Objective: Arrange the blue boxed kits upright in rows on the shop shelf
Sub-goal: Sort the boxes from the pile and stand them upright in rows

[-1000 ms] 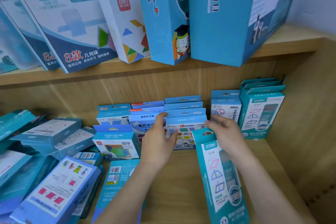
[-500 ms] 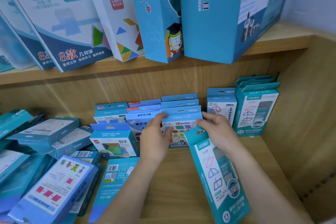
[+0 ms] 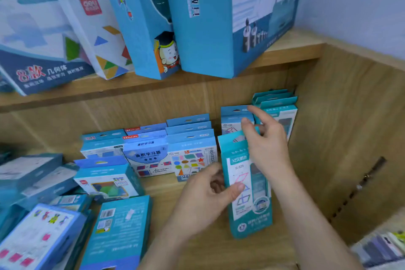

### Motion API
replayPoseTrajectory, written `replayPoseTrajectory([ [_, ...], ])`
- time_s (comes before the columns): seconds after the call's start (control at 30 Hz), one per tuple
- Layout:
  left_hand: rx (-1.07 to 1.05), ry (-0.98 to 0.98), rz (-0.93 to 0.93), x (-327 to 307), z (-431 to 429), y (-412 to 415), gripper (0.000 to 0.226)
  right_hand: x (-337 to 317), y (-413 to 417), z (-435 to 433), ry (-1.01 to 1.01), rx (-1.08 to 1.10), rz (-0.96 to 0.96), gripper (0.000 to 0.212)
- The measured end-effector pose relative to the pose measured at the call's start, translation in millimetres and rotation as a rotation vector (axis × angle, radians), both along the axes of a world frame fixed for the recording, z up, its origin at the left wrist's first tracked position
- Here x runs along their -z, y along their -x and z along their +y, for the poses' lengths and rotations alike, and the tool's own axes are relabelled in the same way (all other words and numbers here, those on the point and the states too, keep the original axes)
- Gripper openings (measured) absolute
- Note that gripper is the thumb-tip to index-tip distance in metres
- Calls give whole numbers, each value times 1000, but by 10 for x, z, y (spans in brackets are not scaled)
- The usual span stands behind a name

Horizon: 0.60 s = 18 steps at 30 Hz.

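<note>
Tall teal kit (image 3: 252, 210) near upright over lower shelf (image 3: 228, 252), in front of the right-hand rows; base contact unclear. Left hand (image 3: 203, 199): fingers clamped on kit's left edge, thumb across its front. Right hand (image 3: 268, 147): fingers apart, loose, against kit's top right. Matching kits (image 3: 277, 105) stand in the corner behind. Loose boxes (image 3: 41, 232) lie flat, left

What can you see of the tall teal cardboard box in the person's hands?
The tall teal cardboard box has a hang tab on top and a white front panel with line-drawn shapes. It is nearly upright, leaning slightly left, over the wooden shelf. The left hand pinches its left edge, thumb on front; the right hand rests against its upper right.
</note>
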State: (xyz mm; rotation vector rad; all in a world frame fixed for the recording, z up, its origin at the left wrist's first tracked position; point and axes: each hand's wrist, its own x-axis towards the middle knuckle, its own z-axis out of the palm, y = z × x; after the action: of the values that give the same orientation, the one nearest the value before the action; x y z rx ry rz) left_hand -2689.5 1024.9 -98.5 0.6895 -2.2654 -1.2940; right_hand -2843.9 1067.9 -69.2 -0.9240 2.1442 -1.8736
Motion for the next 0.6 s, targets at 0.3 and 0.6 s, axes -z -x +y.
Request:
replayPoseTrajectory([
  [0.3, -108, 240, -35, 106, 66, 878, 24, -46, 275, 487, -112, 339, 463, 54],
  [0.6, -202, 277, -55, 67, 60, 1274, 49, 158, 314, 653, -134, 160, 465, 51],
])
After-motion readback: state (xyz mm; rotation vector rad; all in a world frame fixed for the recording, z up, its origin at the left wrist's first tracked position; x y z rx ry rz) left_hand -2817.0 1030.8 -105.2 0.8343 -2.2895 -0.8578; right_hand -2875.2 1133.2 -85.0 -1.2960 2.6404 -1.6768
